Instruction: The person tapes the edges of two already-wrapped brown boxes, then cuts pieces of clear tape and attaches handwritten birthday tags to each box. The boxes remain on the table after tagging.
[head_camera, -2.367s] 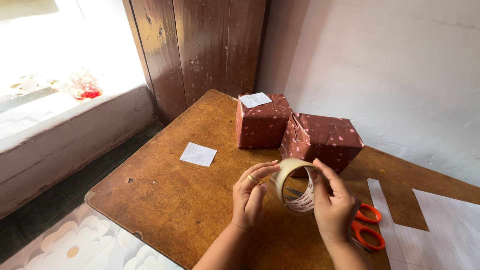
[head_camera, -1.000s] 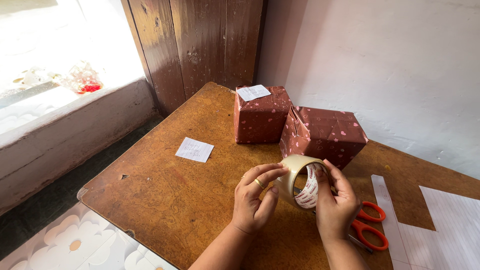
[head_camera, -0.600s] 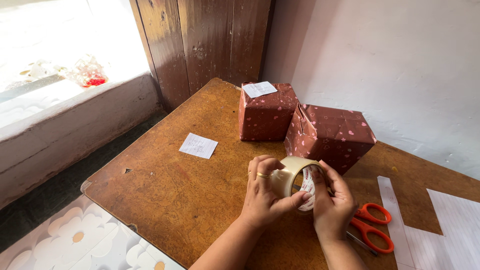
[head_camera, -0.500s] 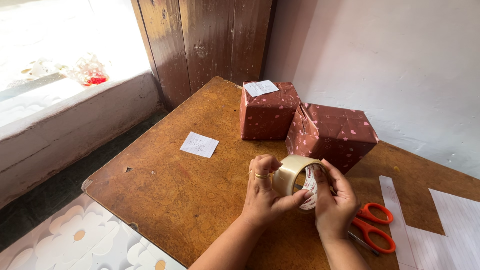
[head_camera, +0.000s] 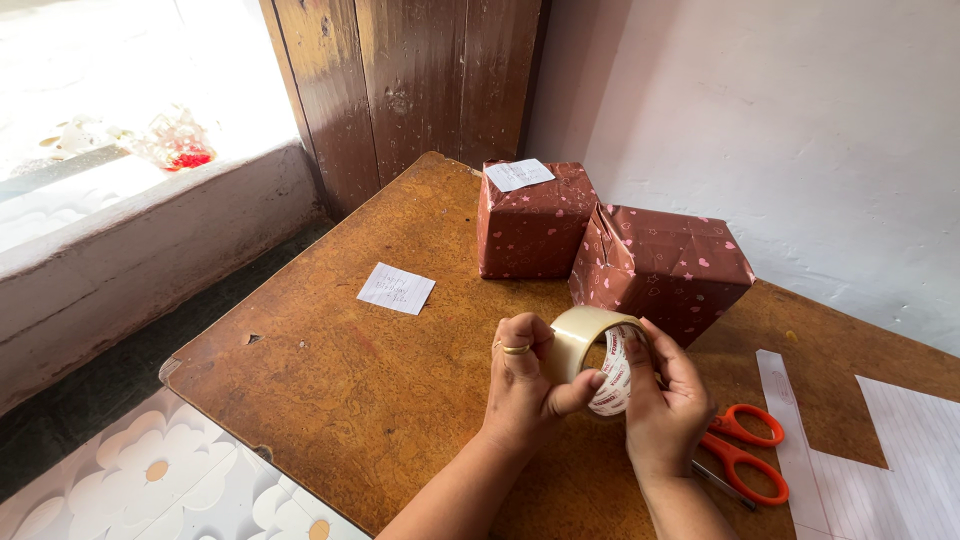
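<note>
Above the table's near edge: both hands raised, meeting
Left hand (head_camera: 525, 385): closed on tape roll (head_camera: 590, 355), thumb across its opening
Right hand (head_camera: 665, 410): gripping the roll's right side
Scissors (head_camera: 745, 460): just right, on table (head_camera: 330, 370)

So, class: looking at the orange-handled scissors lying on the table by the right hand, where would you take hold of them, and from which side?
Grip the scissors by the two orange loops, which lie flat and exposed on the table. Come from above, on the far side of the right hand: the blades point toward the person and are partly hidden by that wrist, so the handle end is probably the freer and safer one.
</note>
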